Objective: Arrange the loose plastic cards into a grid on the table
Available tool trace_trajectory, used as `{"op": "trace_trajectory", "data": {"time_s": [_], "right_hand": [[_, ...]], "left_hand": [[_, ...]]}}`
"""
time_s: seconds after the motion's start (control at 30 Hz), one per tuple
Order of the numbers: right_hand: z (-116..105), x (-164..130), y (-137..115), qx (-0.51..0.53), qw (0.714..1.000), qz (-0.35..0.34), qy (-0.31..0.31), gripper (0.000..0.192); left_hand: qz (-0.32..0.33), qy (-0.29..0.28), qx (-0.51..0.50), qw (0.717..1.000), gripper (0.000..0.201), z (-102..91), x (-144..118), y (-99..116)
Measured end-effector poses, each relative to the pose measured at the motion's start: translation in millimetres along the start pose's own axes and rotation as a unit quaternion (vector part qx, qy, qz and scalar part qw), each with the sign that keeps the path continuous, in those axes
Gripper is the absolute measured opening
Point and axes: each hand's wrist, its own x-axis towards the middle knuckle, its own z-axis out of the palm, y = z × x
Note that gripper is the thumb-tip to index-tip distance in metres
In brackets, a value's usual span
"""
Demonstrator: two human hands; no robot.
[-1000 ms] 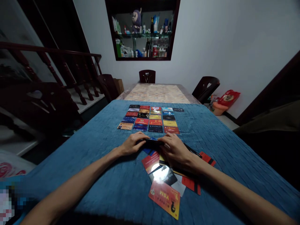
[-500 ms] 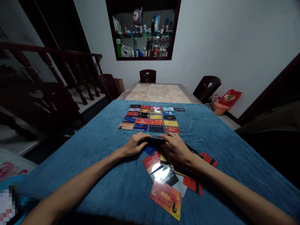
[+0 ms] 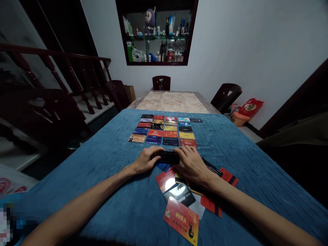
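One head-mounted view (no second view) — aimed forward and down, close over the blue-covered table (image 3: 102,177), far wall included.

Both arms reach forward, left hand (image 3: 144,160) and right hand (image 3: 191,164) curled, fingertips nearly meeting.

A long desk (image 3: 107,177) is carrying everything, and a blue quilted cloth (image 3: 230,143) is covering its near part, while the far part is showing a pale marbled top (image 3: 172,101). On the cloth, a neat grid of small colourful plastic cards (image 3: 164,131) is lying in rows near the middle. Closer in, a loose overlapping heap of red, black and white cards (image 3: 188,194) is spreading out, with a red-and-orange card printed with white letters (image 3: 182,221) lying at its near edge. A small black card (image 3: 196,120) is sitting just beside the grid's far right corner.
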Motion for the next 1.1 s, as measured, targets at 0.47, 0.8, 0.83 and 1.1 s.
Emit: {"op": "trace_trajectory", "data": {"time_s": [0.47,0.8,0.83,1.1], "right_hand": [[-7,2,5,-0.048,0.998,-0.023,0.04,0.041],[-9,6,22,-0.028,0.995,-0.015,0.093,0.044],[-10,6,24,-0.02,0.996,-0.013,0.086,0.044],[-7,21,51,0.023,0.999,0.008,0.035,0.05]], "left_hand": [[-0.017,0.036,-0.013,0.999,0.037,-1.4,5,1],[0.073,0.048,0.089,0.992,0.05,-4.1,16,4],[0.082,0.043,0.098,0.991,0.053,-4.6,19,4],[0.106,-0.005,0.144,0.984,0.054,-14.7,50,-7]]}}
